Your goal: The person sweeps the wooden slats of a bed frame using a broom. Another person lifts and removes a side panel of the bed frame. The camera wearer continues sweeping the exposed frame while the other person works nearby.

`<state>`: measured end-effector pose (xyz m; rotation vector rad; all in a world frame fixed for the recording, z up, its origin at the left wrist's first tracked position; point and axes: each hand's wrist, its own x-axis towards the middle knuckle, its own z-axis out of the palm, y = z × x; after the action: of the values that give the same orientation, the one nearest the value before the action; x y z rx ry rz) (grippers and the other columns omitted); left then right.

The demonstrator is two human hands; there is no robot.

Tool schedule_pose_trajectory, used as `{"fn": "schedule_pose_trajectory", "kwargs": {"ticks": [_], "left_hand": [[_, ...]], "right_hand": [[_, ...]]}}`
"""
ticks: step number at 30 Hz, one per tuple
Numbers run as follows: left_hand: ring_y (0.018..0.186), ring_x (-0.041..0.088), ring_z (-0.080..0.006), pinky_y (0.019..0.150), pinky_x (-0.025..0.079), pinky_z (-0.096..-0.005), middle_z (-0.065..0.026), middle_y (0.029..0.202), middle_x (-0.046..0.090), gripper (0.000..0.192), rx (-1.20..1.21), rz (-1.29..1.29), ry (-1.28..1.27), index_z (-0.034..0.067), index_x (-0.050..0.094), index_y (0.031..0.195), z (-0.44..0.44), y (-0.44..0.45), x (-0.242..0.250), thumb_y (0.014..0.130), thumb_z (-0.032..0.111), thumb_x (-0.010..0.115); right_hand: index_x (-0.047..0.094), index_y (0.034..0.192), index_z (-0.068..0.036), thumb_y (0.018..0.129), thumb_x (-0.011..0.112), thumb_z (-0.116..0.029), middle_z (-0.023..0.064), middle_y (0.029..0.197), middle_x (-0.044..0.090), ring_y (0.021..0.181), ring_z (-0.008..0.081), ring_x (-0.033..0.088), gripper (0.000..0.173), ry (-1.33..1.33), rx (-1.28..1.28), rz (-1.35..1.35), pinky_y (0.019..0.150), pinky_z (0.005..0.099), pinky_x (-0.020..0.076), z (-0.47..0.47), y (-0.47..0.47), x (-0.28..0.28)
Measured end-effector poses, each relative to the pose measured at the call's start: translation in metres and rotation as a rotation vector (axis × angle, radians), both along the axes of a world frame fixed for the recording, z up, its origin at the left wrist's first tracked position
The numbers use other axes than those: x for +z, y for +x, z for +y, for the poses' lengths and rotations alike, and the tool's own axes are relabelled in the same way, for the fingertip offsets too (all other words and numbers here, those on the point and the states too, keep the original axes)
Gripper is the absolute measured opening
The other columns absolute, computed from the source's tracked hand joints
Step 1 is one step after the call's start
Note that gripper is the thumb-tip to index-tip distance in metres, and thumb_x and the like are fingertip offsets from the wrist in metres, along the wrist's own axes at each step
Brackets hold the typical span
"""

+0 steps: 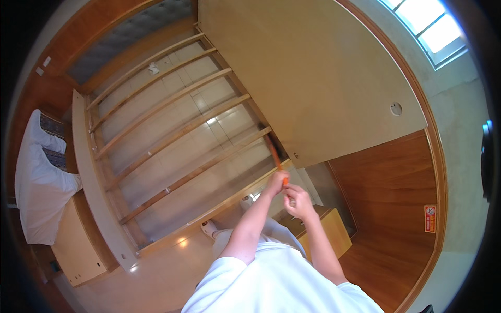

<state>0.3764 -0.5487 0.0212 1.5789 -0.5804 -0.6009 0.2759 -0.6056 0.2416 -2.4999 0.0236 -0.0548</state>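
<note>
My left hand (278, 182) is closed around an orange handle (275, 154) that reaches over the bed frame's near rail (219, 211). The far end of the tool, dark and blurred, lies inside the frame beside the side rail; its kind cannot be told. Just right of and below the left hand is my right hand (300, 201), its fingers bent, with the fingertips at the lower end of the handle. A small pale thing may show in its curled fingers, but whether it grips anything is unclear. Wooden slats (195, 176) cross the frame above a tiled floor.
A large pale board (313, 78) stands along the frame's right side. A small wooden cabinet (328, 234) is close to my right arm. At the left are a pale side panel (98, 176), a chair under a white cloth (43, 187) and another cabinet (78, 242). White paper (153, 68) lies between far slats.
</note>
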Motion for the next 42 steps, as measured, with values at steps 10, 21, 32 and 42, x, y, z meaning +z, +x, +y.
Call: {"fn": "schedule_pose_trajectory", "kwargs": {"ticks": [10,21,32,42], "left_hand": [[0.082,0.068,-0.0334,0.069,0.053,-0.0431,-0.0081,0.083,0.07,0.003,0.181,-0.248,0.663,0.015,0.07,0.075,0.042,-0.039,0.08,0.072,0.012,0.069],[0.082,0.066,-0.0321,0.076,0.052,-0.0444,-0.0099,0.08,0.07,0.009,0.083,-0.333,0.472,0.012,0.073,0.076,0.034,-0.051,0.118,0.068,0.007,0.071],[0.082,0.065,-0.0314,0.072,0.05,-0.0457,-0.0077,0.078,0.066,0.009,0.045,-0.465,0.213,0.014,0.066,0.07,-0.113,-0.041,0.059,0.064,0.013,0.073],[0.092,0.068,-0.0331,0.079,0.053,-0.0443,-0.0135,0.09,0.071,0.014,0.214,-0.183,0.654,0.015,0.076,0.086,0.029,-0.06,0.042,0.073,0.013,0.074]], "right_hand": [[0.07,0.086,0.003,0.075,0.054,-0.01,0.0204,0.102,0.072,0.091,0.0338,0.07,0.023,0.459,0.197,0.192,0.081,0.0388,0.0569,-0.058,0.022,0.014],[0.07,0.088,0.007,0.071,0.048,0.002,0.0189,0.105,0.073,0.086,0.0288,0.073,0.028,0.605,0.054,0.234,0.08,0.0347,0.058,-0.088,-0.007,0.062],[0.068,0.093,0.007,0.079,0.054,0.0,0.0255,0.107,0.07,0.104,0.0391,0.068,0.022,0.199,-0.114,0.019,0.087,0.0397,0.0547,-0.116,-0.032,0.052],[0.068,0.089,0.01,0.083,0.05,-0.007,0.0247,0.105,0.072,0.103,0.0333,0.07,0.025,0.5,0.138,0.177,0.086,0.036,0.0548,-0.054,-0.012,-0.002]]}}
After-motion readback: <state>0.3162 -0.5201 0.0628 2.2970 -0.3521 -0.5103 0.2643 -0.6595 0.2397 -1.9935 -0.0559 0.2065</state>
